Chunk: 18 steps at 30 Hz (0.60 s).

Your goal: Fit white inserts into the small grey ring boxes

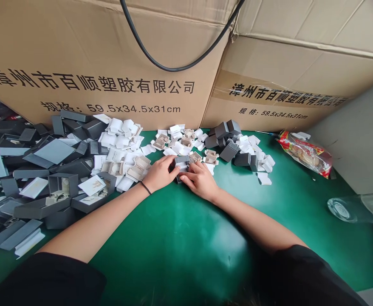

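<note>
A small dark grey box [182, 161] is between my two hands, near the middle of the green table. My left hand [161, 172] closes on its left side, with the thumb along the front. On the right side, the fingers of my right hand [201, 180] are bent against the same box. Its inside is partly hidden by my fingers. Close beyond my hands lie small folded white card inserts [180, 148], some showing grey-brown undersides. More white inserts [122, 131] are heaped beside my left hand.
Many dark grey boxes [54, 151], some with lids raised, pile up at the left. A smaller stack of grey boxes [227, 138] stands right of centre. Large cardboard cartons [110, 51] wall the back. A snack packet [306, 153] and a clear glass [358, 208] lie at the right.
</note>
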Motion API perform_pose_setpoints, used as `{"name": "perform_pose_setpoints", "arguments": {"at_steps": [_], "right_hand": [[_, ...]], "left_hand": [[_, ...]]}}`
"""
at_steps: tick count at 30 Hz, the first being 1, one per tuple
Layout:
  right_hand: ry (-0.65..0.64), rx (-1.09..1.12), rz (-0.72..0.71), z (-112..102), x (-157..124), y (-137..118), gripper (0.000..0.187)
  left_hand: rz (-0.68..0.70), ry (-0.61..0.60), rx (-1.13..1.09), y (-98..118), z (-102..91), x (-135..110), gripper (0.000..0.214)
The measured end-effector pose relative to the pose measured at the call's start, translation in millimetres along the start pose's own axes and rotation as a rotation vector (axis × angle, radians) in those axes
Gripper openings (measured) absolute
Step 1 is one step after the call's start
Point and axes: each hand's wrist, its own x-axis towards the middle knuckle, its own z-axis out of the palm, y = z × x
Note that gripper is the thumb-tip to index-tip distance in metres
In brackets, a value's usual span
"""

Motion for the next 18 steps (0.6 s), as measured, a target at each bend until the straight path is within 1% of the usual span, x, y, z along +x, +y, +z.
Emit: {"name": "perform_pose_setpoints", "arguments": {"at_steps": [3,8,13,16,18], "right_hand": [[0.028,0.032,-0.004,0.4,-0.3,1.7,0.038],[-0.019,-0.006,-0.019,0.7,-1.0,1.2,0.035],[0.031,-0.018,-0.019,1.1,-0.8,0.5,0.038],[0.002,-0.022,0.008,1.0,0.5,1.7,0.041],[-0.009,-0.001,-0.016,1.1,0.3,2.1,0.039]], "left_hand": [[0.005,-0.002,0.005,-0.1,-0.3,-0.2,0.028],[0.008,0.008,-0.001,0.2,-0.6,0.1,0.025],[0.004,0.024,-0.008,-1.7,1.4,-0.2,0.02],[0.004,0.038,-0.036,-2.9,1.5,0.8,0.019],[-0.005,0.031,-0.058,-3.1,0.3,2.1,0.015]]}}
